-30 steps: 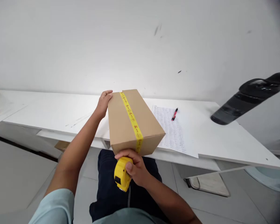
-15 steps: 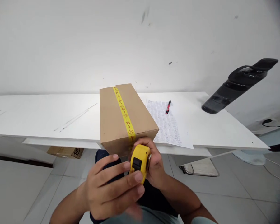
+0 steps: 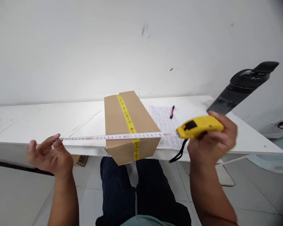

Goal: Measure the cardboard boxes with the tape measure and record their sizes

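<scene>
A yellow tape measure [image 3: 200, 126] is gripped in my right hand [image 3: 214, 139], its black strap hanging below. From its mouth a white blade [image 3: 141, 135] runs out to the left, stretched nearly level. My left hand [image 3: 53, 155] pinches the blade's end between thumb and forefinger. Behind the blade stands a closed cardboard box [image 3: 124, 119], sealed along its top with yellow printed tape [image 3: 126, 117]. The blade passes in front of the box near its front top edge; whether it touches the box I cannot tell.
On the white table [image 3: 87, 122], a handwritten sheet [image 3: 162, 122] lies right of the box with a red and black pen [image 3: 172, 112] on it. A dark bottle [image 3: 240, 86] stands farther right, partly behind my right hand. Another carton [image 3: 81, 160] sits below the table.
My hands have moved apart, left hand leftward and right hand rightward. The blade, earlier not visibly pulled out, now spans between them.
</scene>
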Demonstrator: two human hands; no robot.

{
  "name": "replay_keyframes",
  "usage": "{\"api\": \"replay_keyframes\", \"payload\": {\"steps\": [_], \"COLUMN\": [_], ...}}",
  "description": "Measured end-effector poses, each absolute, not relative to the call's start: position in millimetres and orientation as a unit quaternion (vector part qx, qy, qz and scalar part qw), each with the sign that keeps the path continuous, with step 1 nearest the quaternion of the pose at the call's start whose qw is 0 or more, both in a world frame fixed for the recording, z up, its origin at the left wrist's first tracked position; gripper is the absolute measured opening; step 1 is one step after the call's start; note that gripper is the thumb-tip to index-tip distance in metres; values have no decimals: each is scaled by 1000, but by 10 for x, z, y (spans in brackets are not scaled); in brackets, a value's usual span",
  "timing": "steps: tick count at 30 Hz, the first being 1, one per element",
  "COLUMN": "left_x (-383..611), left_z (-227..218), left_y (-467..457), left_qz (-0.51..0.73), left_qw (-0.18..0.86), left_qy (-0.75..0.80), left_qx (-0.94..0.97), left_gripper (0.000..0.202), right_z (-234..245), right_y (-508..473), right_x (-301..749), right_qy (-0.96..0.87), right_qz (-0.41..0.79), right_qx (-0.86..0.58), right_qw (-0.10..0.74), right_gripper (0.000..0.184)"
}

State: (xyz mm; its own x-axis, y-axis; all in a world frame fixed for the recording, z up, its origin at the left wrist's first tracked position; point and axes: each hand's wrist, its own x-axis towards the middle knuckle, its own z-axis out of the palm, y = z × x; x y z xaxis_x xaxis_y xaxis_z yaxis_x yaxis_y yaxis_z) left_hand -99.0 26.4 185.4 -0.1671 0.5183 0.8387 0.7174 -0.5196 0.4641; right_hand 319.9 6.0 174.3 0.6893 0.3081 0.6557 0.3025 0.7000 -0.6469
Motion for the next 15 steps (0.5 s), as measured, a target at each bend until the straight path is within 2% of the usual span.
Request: {"api": "replay_keyframes", "payload": {"steps": [3,5,11,15], "left_x": [-1029,-1000,-751,-546], "left_z": [1894,1852,1862,2045], "left_y": [426,456,420,368], "left_qz": [-687,-690,-592,-489], "left_qw": [119,99,141,162], "left_qy": [-470,-458,-395,-323], "left_qx": [-541,-552,-688,-793], "left_gripper": [23,21,15,37], "right_z": [1901,1925,1945,2009], "right_y": [413,526,522,518], "right_x": [3287,3239,2973,2971], "right_qy": [-441,-467,-530,-534], "right_qz": [54,103,147,183], "right_qx": [-406,-413,-394,-399], "right_qw": [798,775,736,723], "right_gripper": [51,49,45,40]}}
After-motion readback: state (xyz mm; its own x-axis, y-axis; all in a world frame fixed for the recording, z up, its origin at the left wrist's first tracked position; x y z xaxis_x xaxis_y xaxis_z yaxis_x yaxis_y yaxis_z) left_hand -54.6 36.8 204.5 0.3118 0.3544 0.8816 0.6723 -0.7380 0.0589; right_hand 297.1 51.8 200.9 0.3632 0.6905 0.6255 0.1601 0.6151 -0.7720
